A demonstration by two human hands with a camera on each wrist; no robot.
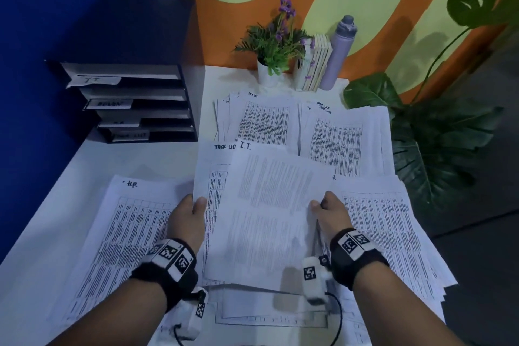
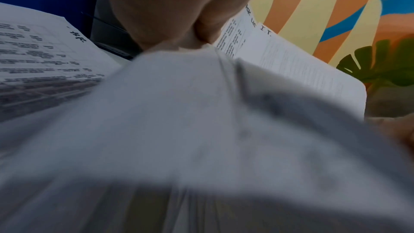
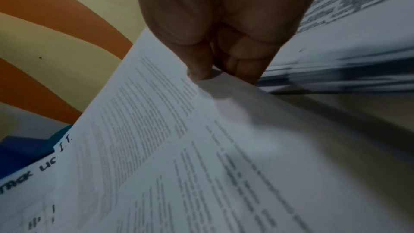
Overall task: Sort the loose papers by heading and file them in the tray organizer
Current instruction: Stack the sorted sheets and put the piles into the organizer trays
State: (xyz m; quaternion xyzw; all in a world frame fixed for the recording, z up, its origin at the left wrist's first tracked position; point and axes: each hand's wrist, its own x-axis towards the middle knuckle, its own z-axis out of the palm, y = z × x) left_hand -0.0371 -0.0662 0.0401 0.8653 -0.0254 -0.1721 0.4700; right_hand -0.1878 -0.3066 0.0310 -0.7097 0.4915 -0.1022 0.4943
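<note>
I hold a small bundle of papers above the white table. On top is a sheet headed "I.T.", and under it a sheet headed "TASK LIST" sticks out to the left. My left hand grips the bundle's left edge. My right hand pinches the I.T. sheet at its right edge, thumb on top. The black tray organizer stands at the back left, its slots labelled IT, ADMIN and TASK LIST; one label is unreadable. Sorted piles lie around: H.R., ADMIN, TASK LIST.
Another paper pile lies under my right hand, near the table's right edge. At the back stand a potted purple flower, small books and a lilac bottle. A large leafy plant crowds the right side.
</note>
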